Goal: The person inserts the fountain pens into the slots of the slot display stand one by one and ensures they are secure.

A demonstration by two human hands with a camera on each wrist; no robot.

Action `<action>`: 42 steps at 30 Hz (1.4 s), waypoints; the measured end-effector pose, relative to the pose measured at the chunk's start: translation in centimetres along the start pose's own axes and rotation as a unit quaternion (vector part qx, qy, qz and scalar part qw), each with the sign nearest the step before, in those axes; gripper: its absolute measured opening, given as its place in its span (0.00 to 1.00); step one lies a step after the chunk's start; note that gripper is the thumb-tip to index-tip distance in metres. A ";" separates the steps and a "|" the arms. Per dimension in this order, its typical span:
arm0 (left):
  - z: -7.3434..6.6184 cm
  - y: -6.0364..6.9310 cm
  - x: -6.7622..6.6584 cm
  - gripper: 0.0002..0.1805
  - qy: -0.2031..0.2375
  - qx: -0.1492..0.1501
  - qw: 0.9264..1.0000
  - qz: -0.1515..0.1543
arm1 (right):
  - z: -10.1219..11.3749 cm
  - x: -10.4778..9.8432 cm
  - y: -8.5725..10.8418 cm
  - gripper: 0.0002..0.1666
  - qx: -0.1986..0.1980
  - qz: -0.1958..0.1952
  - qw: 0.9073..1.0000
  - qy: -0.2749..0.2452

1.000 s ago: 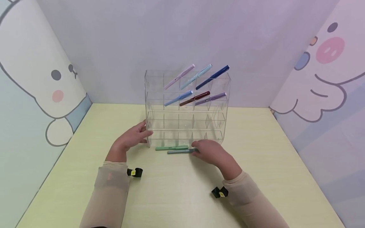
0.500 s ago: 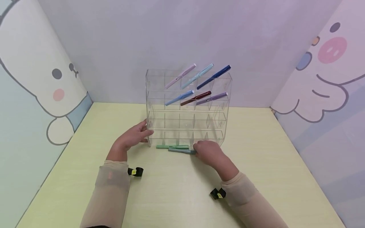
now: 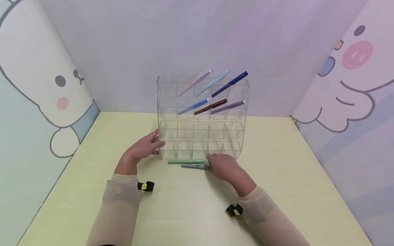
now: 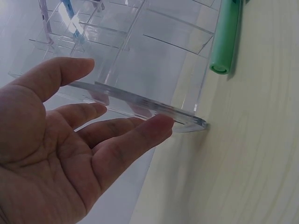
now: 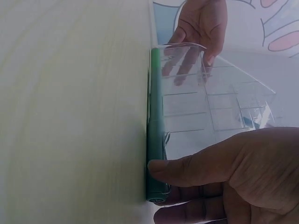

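Note:
In the head view, my right hand [image 3: 226, 167] is at the right end of a grey-blue pen [image 3: 195, 166] lying on the table. The right wrist view shows its thumb [image 5: 175, 171] on the pen's [image 5: 155, 144] end, with fingers curled on the other side. A green pen [image 3: 184, 161] lies just behind, along the front foot of a clear acrylic pen rack [image 3: 200, 135]. My left hand [image 3: 143, 147] is at the rack's left side. Its fingers [image 4: 128, 144] extend and touch the outside of the side panel [image 4: 145, 102], thumb over the front.
Several pens lean in the rack's upper two tiers, among them a dark blue pen [image 3: 230, 83] and a dark red pen [image 3: 210, 106]. The pale table [image 3: 184, 212] meets a plain wall [image 3: 129, 51] behind the rack. Cartoon-printed panels stand at both sides.
The grey-blue pen has turned so its clip side shows and has shifted slightly toward me with my right hand. The green pen has also shifted slightly toward me. My left hand stays put.

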State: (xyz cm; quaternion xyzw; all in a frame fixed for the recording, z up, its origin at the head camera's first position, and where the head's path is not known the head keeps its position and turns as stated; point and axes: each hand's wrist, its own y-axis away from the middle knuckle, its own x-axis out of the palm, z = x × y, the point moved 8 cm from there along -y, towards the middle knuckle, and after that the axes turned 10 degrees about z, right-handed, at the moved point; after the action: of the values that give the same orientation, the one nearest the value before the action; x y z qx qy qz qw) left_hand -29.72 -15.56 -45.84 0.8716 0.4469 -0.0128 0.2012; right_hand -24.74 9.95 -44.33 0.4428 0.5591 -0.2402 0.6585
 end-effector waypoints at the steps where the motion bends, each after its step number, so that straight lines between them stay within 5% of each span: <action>1: 0.0 0.0 0.0 0.42 0.000 0.000 1.000 0.000 | 0.0 0.0 0.0 0.10 0.001 0.002 1.000 -0.001; 9: 0.1 0.0 0.0 0.43 -0.003 -0.005 1.000 0.000 | -0.2 -0.2 0.1 0.10 -0.008 0.014 1.000 -0.016; 15: 0.2 0.0 0.0 0.42 -0.008 -0.004 1.000 0.002 | -1.0 -1.3 0.6 0.07 -0.029 0.002 0.996 -0.086; 23: 0.0 0.0 0.0 0.42 -0.009 0.005 1.000 0.003 | -1.2 -3.6 1.1 0.03 -0.067 -0.062 0.980 -0.175; 26: -0.1 0.0 0.1 0.41 -0.009 0.008 1.000 0.002 | -1.1 -4.4 1.3 0.03 -0.092 -0.096 0.968 -0.213; 30: -0.2 0.0 0.1 0.41 -0.009 0.010 1.000 0.001 | -1.4 -4.8 1.5 0.07 -0.115 -0.118 0.940 -0.298; 34: -0.1 0.0 0.0 0.42 -0.010 0.006 1.000 0.001 | -2.1 -5.0 1.5 0.09 -0.131 -0.133 0.900 -0.393; 42: -0.1 -0.1 0.0 0.42 -0.008 0.006 1.000 0.001 | -4.0 -5.6 1.6 0.16 -0.156 -0.162 0.792 -0.567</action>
State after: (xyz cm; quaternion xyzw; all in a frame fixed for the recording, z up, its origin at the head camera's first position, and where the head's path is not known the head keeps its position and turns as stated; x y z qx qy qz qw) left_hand -29.83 -15.44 -45.79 0.8731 0.4443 -0.0224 0.1992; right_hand -26.93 13.17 -38.47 0.0208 0.1786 -0.4610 0.8690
